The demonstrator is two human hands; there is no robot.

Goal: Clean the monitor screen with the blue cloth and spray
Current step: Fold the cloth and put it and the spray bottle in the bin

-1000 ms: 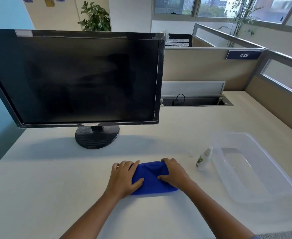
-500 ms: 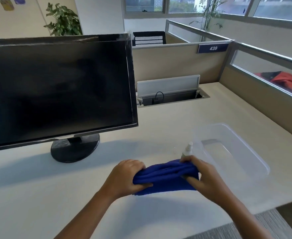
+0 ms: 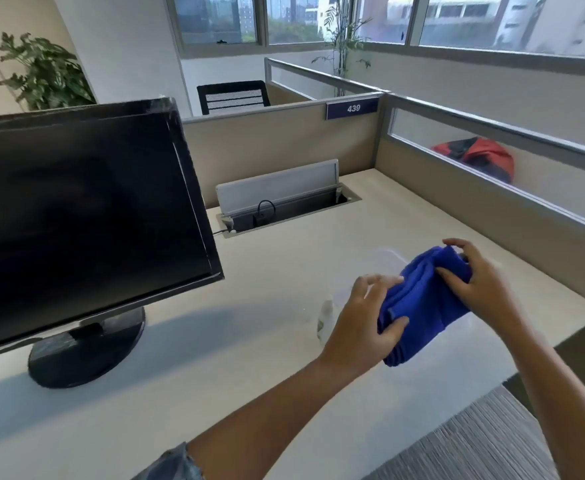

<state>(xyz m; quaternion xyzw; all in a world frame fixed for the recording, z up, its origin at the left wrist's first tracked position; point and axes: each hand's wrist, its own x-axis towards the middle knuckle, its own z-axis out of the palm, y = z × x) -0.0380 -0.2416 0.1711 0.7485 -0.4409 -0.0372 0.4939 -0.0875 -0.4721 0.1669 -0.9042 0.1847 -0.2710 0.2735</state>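
Holding one folded blue cloth point(image 3: 422, 306) above the desk point(image 3: 267, 278), the left hand point(image 3: 360, 317) pinches its near end and the right hand point(image 3: 481, 282) grips its far end. One spray bottle point(image 3: 325, 318) stands just left of the left hand, blurred, its label unreadable. One dark monitor point(image 3: 83, 216) stands at left. One blue sign point(image 3: 352, 108) on the partition reads "439".
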